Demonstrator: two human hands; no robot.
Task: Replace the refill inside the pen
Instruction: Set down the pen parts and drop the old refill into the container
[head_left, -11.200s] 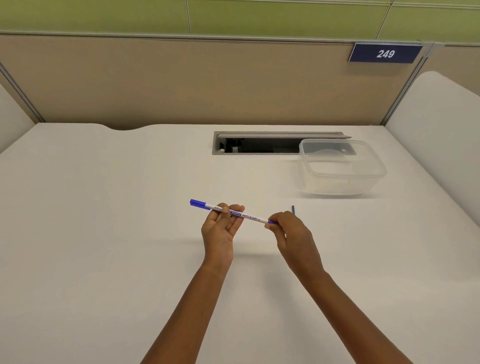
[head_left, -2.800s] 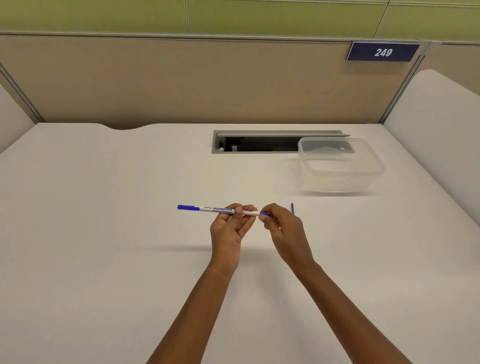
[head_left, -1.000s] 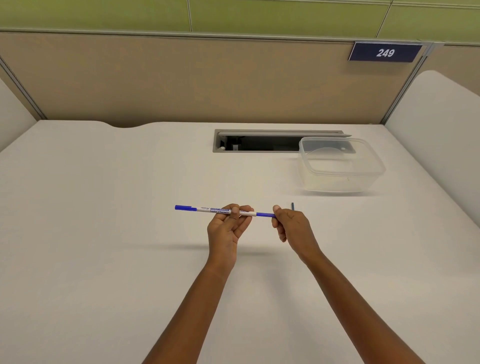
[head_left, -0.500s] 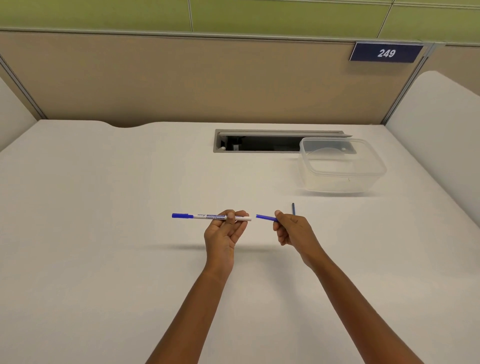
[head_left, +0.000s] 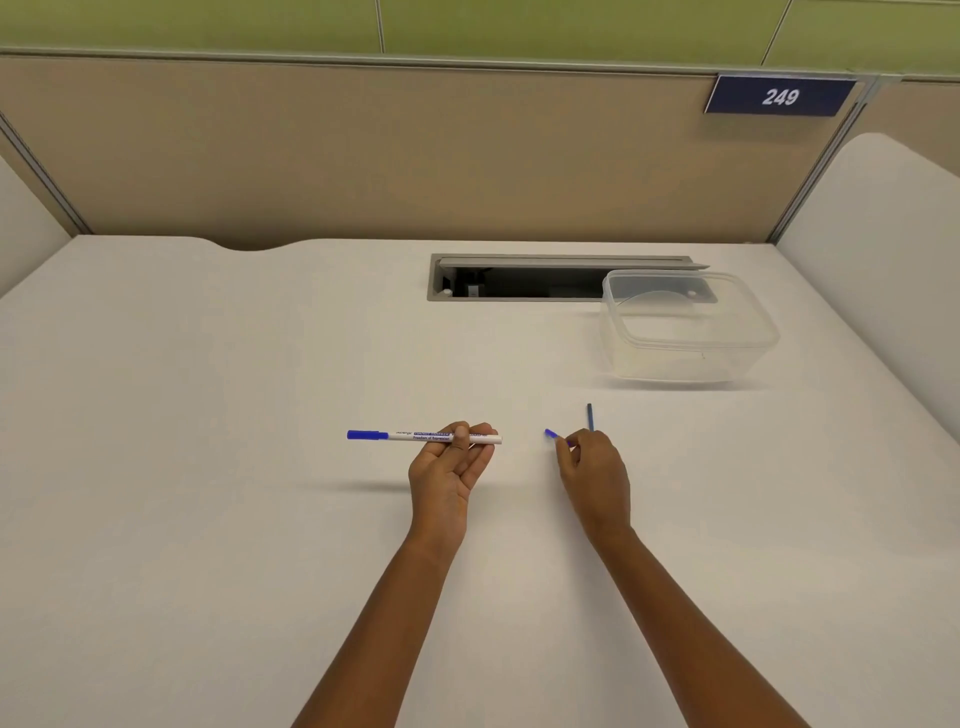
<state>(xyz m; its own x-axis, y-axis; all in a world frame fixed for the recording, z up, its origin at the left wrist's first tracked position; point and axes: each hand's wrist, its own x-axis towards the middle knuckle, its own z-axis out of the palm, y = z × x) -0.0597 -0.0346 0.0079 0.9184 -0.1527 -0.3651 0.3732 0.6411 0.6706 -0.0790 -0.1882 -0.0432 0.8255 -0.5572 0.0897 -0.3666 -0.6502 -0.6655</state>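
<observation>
My left hand holds a white pen with a blue cap on its left end, level above the desk. The pen's right end points toward my right hand. My right hand pinches a short blue refill piece, whose tip sticks out to the left; most of it is hidden in the fingers. A gap separates this piece from the pen. A thin dark blue stick lies on the desk just behind my right hand.
A clear plastic container stands at the back right of the white desk. Behind it a grey cable slot opens in the desk. Beige partition walls close off the back and sides.
The blue piece has come out of the pen's right end. My right hand has moved to the right with it, and the gap to the pen has widened.
</observation>
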